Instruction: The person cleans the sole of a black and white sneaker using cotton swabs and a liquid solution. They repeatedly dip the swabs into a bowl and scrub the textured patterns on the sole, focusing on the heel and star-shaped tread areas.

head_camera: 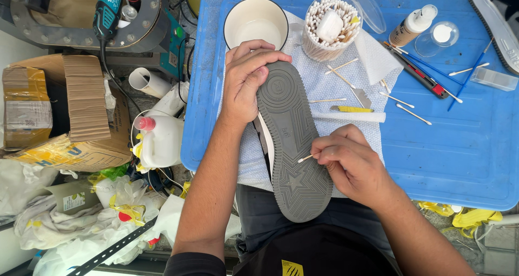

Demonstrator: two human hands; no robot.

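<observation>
The left hand grips the toe of an upturned grey rubber-soled shoe; the right hand pinches a thin white-tipped cotton swab, seemingly touching the sole's edge.

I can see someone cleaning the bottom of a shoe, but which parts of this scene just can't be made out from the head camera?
- Upper of the shoe: turned away, hidden beneath its own grey sole.
- Tip of the cotton swab: too small to tell whether it is dirty.
- Left hand palm: hidden, pressed on the heel.
- Second shoe: cut off by the top right edge.
- White bowl: contents unclear against its pale inside.
</observation>
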